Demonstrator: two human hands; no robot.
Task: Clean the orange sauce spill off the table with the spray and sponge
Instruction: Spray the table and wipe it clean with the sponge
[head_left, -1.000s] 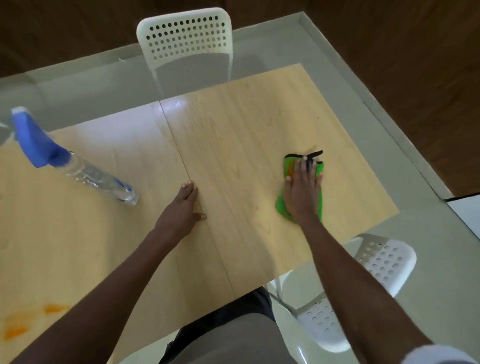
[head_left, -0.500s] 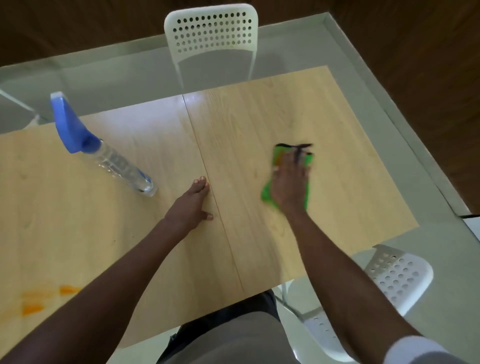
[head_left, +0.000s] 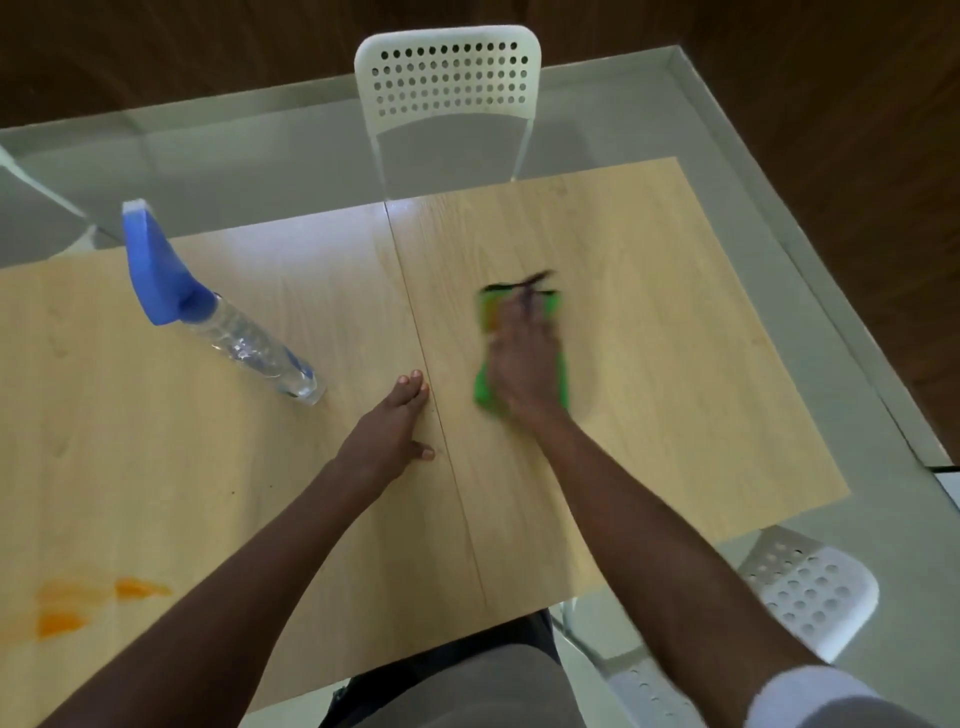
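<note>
R hand (head_left: 524, 364) lay palm-down on green sponge (head_left: 485, 392), fingers spread over it, pressing it to the desk (head_left: 701, 364); blurred, so whether the fingers curled over the edge I couldn't tell. Sponge sat just R of desk's centre seam, long axis running away from the person. L hand (head_left: 389, 434) flat on desk just L of seam, grip slack, holding nothing. Orange sauce spill (head_left: 78, 605) was well apart from sponge, far L and nearer the person, past the L forearm. Spray bottle (head_left: 228, 317) stood L of seam, farther from the person than the spill. Judged: spill nearer the L hand; the sponge hand must cross over the L arm, or swap hands.
</note>
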